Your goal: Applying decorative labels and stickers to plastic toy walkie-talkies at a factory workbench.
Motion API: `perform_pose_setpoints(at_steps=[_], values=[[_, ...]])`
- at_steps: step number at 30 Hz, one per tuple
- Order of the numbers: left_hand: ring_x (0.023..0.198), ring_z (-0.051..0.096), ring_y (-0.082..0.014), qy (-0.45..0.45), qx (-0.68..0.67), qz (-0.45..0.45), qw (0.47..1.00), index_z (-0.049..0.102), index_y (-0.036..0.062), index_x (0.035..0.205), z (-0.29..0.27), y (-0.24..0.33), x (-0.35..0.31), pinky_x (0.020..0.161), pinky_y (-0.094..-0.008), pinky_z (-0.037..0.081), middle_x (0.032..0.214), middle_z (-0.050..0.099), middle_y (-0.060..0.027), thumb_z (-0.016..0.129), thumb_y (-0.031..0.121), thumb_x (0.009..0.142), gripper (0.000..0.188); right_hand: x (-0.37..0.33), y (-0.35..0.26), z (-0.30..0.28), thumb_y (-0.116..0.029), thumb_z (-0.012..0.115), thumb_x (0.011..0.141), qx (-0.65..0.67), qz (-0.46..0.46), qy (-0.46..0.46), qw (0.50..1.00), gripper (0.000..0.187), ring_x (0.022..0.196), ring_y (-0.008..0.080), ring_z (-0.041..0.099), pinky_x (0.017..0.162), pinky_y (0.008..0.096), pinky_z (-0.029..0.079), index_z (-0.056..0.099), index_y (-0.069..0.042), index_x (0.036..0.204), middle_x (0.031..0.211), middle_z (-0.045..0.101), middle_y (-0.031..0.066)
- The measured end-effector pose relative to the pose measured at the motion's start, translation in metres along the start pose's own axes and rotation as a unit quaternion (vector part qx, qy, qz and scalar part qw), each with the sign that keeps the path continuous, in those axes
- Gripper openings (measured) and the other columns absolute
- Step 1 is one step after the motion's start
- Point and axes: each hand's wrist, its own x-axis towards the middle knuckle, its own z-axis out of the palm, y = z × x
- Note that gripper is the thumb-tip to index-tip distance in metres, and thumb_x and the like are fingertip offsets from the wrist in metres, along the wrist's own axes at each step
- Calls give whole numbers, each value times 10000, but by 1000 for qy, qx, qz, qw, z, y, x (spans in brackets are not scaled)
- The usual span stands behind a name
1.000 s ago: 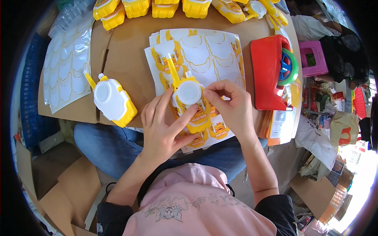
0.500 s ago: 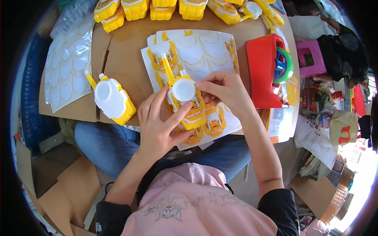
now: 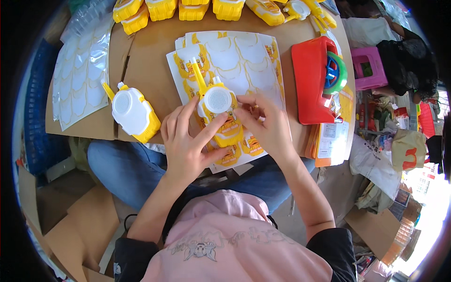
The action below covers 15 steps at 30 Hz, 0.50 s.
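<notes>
A yellow and white toy walkie-talkie (image 3: 217,100) with a round speaker grille and a yellow antenna lies face up on a stack of sticker sheets (image 3: 225,51). An orange and yellow picture sticker shows on its lower front. My left hand (image 3: 184,141) grips it from the left, one finger pressing across the sticker and the thumb at its lower end. At its right edge, my right hand (image 3: 268,126) has curled fingers, with thumb and forefinger against the casing; whether they also pinch a sticker edge is hidden. A second walkie-talkie (image 3: 134,113), its front plain white, lies to the left.
Several yellow walkie-talkies (image 3: 162,10) line the far edge of the cardboard-covered table (image 3: 150,56). A red tape dispenser (image 3: 310,80) with a green and blue wheel stands on the right, printed cards (image 3: 329,145) nearer me. Backing sheets (image 3: 80,80) lie far left.
My right thumb and forefinger have moved from a pinch by the speaker to lie slightly apart along the toy's right edge. My left hand keeps its hold.
</notes>
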Motion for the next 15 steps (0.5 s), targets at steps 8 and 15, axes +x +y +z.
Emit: perform_pose_setpoints(at_steps=[8, 15], values=[[1214, 455, -343, 36, -67, -1, 997, 542, 144, 1296, 2, -7, -3, 1018, -485, 333, 1410, 466, -173, 871, 359, 608, 793, -22, -4, -5, -143, 829, 761, 11, -1, -51, 999, 522, 751, 102, 618, 639, 239, 501, 587, -20, 1206, 955, 648, 60], [1230, 464, -343, 65, -92, -19, 993, 394, 36, 1322, 9, -6, -5, 1033, -481, 333, 1387, 496, -162, 915, 324, 561, 966, -8, -14, 25, -306, 888, 671, -218, 1, 35, 975, 761, 768, 243, 683, 680, 347, 547, 495, -60, 1275, 977, 663, 127]])
